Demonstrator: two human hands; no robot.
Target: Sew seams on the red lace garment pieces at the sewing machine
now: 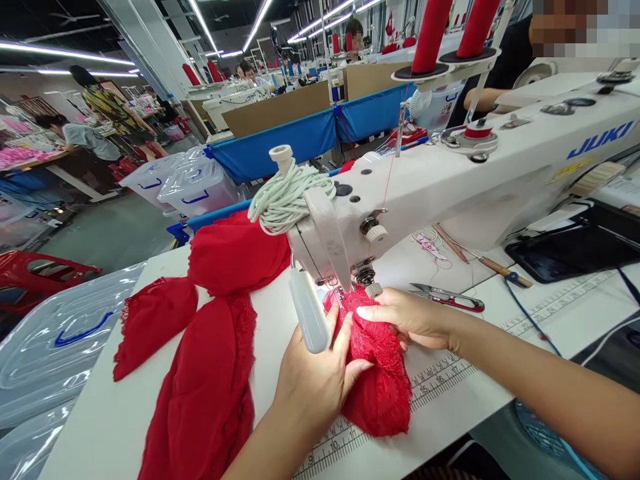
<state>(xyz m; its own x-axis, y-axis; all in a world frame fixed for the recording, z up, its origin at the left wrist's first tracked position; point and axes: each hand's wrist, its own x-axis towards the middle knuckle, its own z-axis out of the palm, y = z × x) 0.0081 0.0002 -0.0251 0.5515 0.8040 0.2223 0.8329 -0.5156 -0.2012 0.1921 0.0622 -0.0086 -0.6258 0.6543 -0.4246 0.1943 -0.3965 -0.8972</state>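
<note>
A piece of red lace fabric [377, 373] lies under the needle area of a white sewing machine [425, 180], its lower end spread over the table. Against its left side rests my left hand [320, 367], fingers stretched toward the needle and thumb out on the lace; a grey lever [309, 313] covers part of the fingers. At the upper right of the fabric, my right hand [413, 319] pinches the lace between thumb and fingers. The needle tip and presser foot are mostly hidden. More red fabric pieces [200, 393] with lacy edges lie to the left.
Thread snips [450, 297] and a wooden-handled tool [505, 272] lie right of the needle, near a black tablet [580, 240]. A printed ruler [435, 387] runs along the table's front. Clear plastic boxes [65, 340] stand at left. Other people work behind.
</note>
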